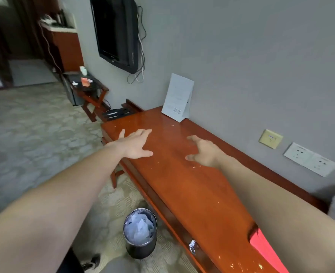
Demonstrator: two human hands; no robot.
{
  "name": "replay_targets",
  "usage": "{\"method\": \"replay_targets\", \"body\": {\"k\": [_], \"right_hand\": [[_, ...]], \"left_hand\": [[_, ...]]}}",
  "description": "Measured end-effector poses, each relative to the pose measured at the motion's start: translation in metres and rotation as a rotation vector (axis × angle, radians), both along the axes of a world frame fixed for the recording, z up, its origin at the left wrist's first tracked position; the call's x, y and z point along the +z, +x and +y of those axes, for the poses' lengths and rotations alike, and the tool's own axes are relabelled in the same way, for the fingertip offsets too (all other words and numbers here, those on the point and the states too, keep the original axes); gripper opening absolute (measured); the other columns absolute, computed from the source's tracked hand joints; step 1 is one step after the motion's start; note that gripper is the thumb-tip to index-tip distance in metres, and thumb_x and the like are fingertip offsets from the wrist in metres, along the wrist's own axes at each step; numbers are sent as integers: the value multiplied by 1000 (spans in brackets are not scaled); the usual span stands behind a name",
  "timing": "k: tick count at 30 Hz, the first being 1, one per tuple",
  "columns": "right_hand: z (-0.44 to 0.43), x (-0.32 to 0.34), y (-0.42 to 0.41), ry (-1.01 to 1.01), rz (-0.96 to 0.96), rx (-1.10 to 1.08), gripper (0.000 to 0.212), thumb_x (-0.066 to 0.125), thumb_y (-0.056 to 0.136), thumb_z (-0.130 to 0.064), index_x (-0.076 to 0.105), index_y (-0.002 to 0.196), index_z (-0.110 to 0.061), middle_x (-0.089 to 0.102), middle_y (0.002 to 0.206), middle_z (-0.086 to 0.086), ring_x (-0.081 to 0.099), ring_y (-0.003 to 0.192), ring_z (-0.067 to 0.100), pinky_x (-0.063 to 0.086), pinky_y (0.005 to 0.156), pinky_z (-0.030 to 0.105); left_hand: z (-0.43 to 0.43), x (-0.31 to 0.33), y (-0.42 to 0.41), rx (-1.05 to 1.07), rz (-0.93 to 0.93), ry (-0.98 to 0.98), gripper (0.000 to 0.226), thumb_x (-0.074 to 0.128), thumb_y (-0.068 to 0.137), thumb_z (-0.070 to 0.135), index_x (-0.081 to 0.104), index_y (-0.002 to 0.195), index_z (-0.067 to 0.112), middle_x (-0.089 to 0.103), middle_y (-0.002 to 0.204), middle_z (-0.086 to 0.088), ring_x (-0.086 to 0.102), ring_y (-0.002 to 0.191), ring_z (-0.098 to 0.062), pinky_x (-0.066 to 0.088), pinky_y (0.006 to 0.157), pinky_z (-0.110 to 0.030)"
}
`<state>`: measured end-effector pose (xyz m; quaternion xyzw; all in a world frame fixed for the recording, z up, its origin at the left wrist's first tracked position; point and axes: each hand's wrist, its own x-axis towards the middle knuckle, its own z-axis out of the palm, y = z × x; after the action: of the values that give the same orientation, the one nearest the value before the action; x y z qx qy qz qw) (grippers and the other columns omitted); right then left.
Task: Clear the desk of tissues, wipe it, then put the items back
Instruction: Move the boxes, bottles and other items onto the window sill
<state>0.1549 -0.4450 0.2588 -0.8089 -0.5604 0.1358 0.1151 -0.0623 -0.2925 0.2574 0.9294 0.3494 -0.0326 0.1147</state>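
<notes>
A long glossy red-brown desk [182, 174] runs along the grey wall, with small white specks on its top. My left hand [136, 143] hovers open over its far left end, fingers spread, holding nothing. My right hand [204, 151] reaches out open above the desk's middle, fingers slightly curled and empty. A white folded stand-up card [177, 97] stands at the desk's far end against the wall. On the floor beside the desk, a dark round bin [141, 233] holds crumpled white tissues. A red flat thing [265, 249] lies on the near desk end, partly hidden by my right arm.
A black TV [115, 32] hangs on the wall with dangling cables. A dark folding rack [89, 85] with small items stands beyond the desk. Wall sockets [310, 159] sit to the right. Patterned carpet [34, 134] spreads to the left.
</notes>
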Motion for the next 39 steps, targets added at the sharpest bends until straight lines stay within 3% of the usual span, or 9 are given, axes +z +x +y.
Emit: {"method": "replay_targets", "body": {"k": [7, 12, 23, 26, 33, 39], "right_hand": [[56, -4, 40, 3, 86, -17, 76, 71, 83, -37, 30, 147, -33, 50, 143, -2, 48, 130, 24, 39, 108, 43], [114, -7, 82, 48, 106, -85, 76, 73, 83, -33, 33, 147, -27, 51, 142, -2, 48, 130, 21, 38, 109, 42], [334, -64, 151, 75, 228, -399, 70, 71, 84, -26, 38, 145, -19, 55, 138, 1, 50, 127, 23, 40, 106, 36], [392, -64, 158, 54, 283, -465, 66, 70, 84, -26, 40, 143, -21, 56, 137, 1, 50, 127, 22, 41, 105, 38], [457, -84, 197, 29, 357, -738, 62, 70, 84, -26, 43, 140, -21, 58, 131, -1, 53, 122, 20, 45, 101, 39], [491, -94, 245, -18, 347, -824, 59, 70, 86, -22, 44, 139, -16, 60, 126, 1, 57, 116, 21, 47, 97, 37]], "left_hand": [[55, 3, 28, 30, -11, 8, 86, 52, 96, 52, -2, 157, 27, 6, 165, -1, 13, 151, -23, -6, 120, -56], [127, 2, 79, -45, -23, 34, 86, 54, 95, 51, -1, 158, 26, 6, 165, 0, 15, 151, -22, -6, 120, -57], [386, -22, 221, -351, 52, 10, 87, 52, 95, 52, -1, 158, 24, 5, 165, 1, 12, 151, -20, -2, 121, -55], [450, -26, 242, -428, 151, -15, 86, 51, 96, 53, -2, 158, 26, 4, 165, 1, 12, 151, -20, -1, 121, -54], [547, -53, 312, -499, 158, -123, 83, 51, 97, 51, 1, 158, 24, 8, 164, 1, 20, 148, -22, 10, 122, -49], [592, -81, 368, -544, 167, -121, 85, 54, 94, 52, 5, 157, 22, 16, 162, -2, 29, 144, -24, 22, 117, -51]]}}
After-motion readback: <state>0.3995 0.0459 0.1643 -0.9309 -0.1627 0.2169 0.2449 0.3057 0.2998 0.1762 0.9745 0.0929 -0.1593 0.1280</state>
